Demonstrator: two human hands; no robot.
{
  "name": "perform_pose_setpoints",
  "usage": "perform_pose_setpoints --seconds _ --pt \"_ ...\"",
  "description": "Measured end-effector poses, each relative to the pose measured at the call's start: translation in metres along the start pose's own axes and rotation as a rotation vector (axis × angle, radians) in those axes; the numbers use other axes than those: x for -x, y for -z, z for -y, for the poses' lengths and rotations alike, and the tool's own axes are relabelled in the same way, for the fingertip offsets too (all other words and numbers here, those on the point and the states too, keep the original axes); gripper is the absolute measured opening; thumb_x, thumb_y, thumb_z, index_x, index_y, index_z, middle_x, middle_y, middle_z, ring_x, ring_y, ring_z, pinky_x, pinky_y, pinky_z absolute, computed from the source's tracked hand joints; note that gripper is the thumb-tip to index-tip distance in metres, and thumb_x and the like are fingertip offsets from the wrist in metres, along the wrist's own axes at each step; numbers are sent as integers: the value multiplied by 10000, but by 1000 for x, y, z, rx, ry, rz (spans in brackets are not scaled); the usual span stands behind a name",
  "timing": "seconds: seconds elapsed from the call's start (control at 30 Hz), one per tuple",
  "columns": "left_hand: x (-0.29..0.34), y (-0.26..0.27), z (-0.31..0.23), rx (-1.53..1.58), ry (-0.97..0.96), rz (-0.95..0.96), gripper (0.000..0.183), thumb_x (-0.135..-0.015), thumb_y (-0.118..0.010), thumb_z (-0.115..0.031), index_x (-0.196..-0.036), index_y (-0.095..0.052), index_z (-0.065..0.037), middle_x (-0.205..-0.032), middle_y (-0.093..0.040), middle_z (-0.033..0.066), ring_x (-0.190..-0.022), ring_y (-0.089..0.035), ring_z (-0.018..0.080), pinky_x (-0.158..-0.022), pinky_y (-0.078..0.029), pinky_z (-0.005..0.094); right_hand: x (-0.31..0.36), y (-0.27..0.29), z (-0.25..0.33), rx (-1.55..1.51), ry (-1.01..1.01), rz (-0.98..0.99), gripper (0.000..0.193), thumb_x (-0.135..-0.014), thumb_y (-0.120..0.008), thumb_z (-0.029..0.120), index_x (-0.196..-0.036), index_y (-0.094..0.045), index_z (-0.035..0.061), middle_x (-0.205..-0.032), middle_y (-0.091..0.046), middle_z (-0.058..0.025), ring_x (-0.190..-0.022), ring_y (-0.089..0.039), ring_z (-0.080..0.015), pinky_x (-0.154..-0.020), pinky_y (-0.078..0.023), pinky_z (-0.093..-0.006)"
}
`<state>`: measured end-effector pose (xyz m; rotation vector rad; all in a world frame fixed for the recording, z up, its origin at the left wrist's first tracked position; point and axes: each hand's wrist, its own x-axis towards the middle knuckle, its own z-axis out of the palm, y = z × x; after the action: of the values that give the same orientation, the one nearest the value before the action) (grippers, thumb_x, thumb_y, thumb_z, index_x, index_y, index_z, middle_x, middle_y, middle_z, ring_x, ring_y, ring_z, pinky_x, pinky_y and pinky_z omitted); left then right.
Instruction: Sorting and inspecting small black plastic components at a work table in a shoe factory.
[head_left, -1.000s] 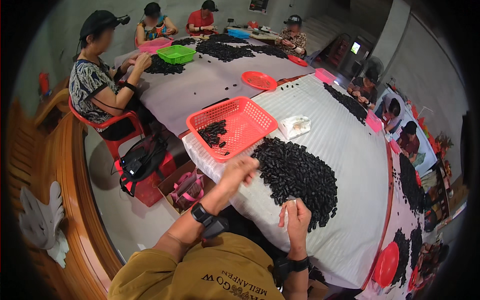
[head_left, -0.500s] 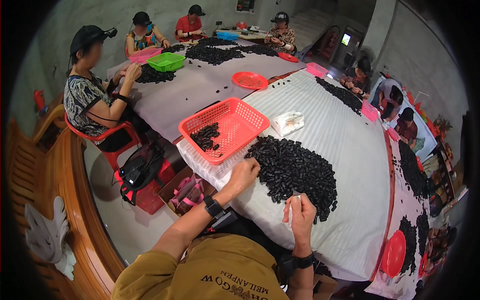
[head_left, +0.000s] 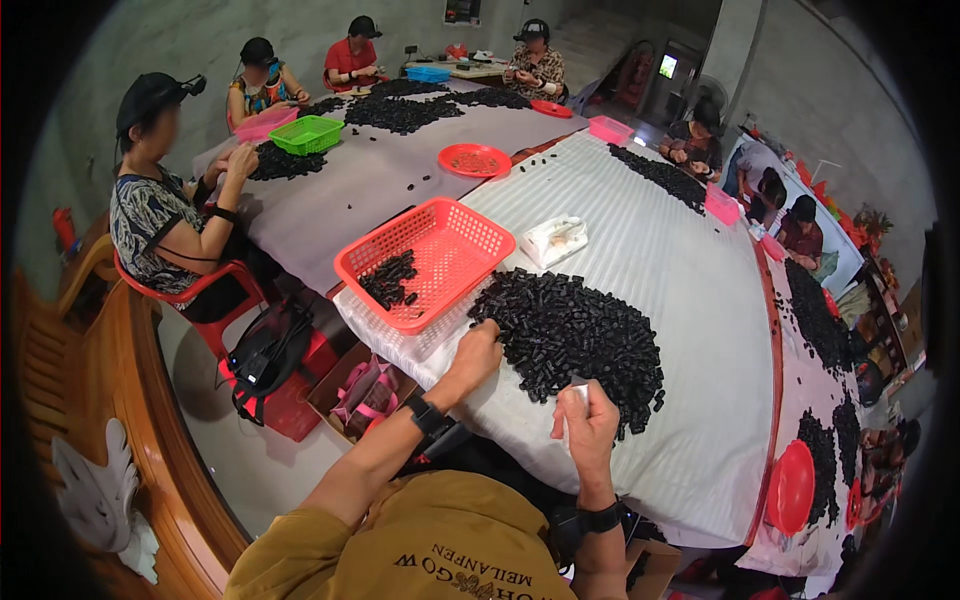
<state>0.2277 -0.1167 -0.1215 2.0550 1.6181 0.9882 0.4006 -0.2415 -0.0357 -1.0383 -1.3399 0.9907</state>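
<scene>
A heap of small black cylindrical pieces (head_left: 572,335) lies in front of me on the white-covered table (head_left: 700,350). At the heap's near left edge is my left hand (head_left: 476,355), its fingers closed at the pieces; what they hold, if anything, is hidden. My right hand (head_left: 588,428) is closed around a small flat tool (head_left: 580,393) with a white wrapped body and a greyish tip, held upright over the near side of the heap. Beyond my left hand sits a red plastic basket (head_left: 455,255) with some black pieces (head_left: 388,279) in its left part.
A white tissue pack (head_left: 555,241) stands beyond the heap. Farther off are a red round tray (head_left: 474,160) and a green basket (head_left: 307,135). Several co-workers sit around the tables, one person (head_left: 165,210) at left. A black bag (head_left: 268,350) rests on a red stool.
My left hand has moved closer in to the heap's near left edge. The tool in my right hand now shows its greyish tip. The whole view has shifted slightly.
</scene>
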Motion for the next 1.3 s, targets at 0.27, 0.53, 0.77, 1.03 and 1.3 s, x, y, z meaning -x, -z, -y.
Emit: perform_pose_setpoints --seconds 0.27,0.53,0.77,1.03,1.3 --pt "53 56 -33 1683 435 628 250 -855 -609 -120 -1053 -580 29 -930 -625 86 -769 -596 132 -710 -495 263 1 -4 -7 -14 -27 -6 129 -788 -667 61 -838 -556 19 -690 -551 2 -528 -508 -41 -460 -438 -188" --pt "66 52 -54 1672 439 770 195 -872 -603 -156 -999 -589 -9 -839 -602 40 -742 -583 123 -682 -492 263 4 -12 0 -88 -69 67 202 -776 -675 51 -953 -585 14 -742 -592 -6 -605 -537 -35 -478 -443 -178" --pt "69 47 -53 1593 387 769 181 -880 -604 -211 -924 -584 -36 -811 -589 24 -679 -554 97 -631 -470 231 4 -12 -2 -32 -85 82 162 -783 -669 48 -920 -591 7 -729 -603 -16 -584 -546 -45 -482 -442 -176" --pt "63 58 -54 1709 350 741 227 -890 -586 -240 -899 -589 -14 -811 -588 30 -641 -517 80 -591 -438 224 4 -9 5 -74 -108 93 110 -888 -490 106 -856 -498 2 -623 -523 -27 -487 -491 -74 -433 -391 -210" --pt "65 52 -47 1782 318 735 216 -884 -595 -232 -885 -593 -15 -803 -602 38 -646 -527 87 -590 -438 233 7 -15 -1 178 -69 180 190 -911 -480 125 -765 -526 13 -572 -520 -21 -416 -450 -53 -374 -358 -193"
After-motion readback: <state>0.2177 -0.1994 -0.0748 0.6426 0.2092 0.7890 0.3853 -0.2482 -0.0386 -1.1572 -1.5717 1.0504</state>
